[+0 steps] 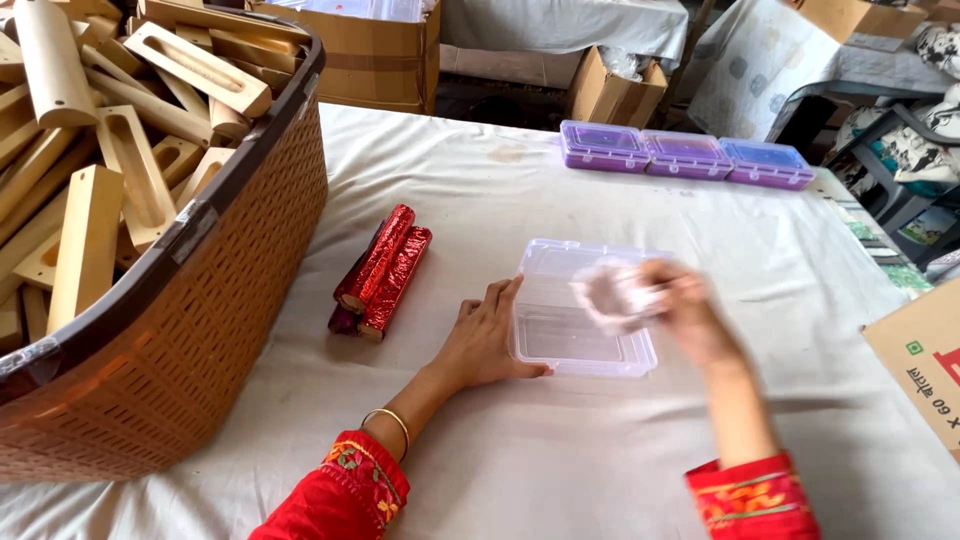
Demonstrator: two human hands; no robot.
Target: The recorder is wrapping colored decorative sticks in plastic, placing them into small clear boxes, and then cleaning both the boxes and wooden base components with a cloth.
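Red embroidered sleeves (pixel 335 495) at the bottom edge, both hands reaching forward. Clear plastic box (pixel 585 310) lying open on the white worktop (pixel 560 460), long axis left to right, lid tipped away. Left hand (pixel 485 340) flat and spread, pressing the box's left edge. Right hand (pixel 690 320) over the box's right side, closed on a pale crumpled cloth (pixel 612 293), blurred by motion. Red foil rolls (pixel 382 270) left of the box; purple lidded boxes (pixel 685 155) beyond; woven basket (pixel 215 300) of wooden pieces, cut off at far left.

Clear glossy plastic box (pixel 580 335) on matt cloth table cover (pixel 600 200) — woven-look basket (pixel 200 340), shiny foil rolls (pixel 385 270).
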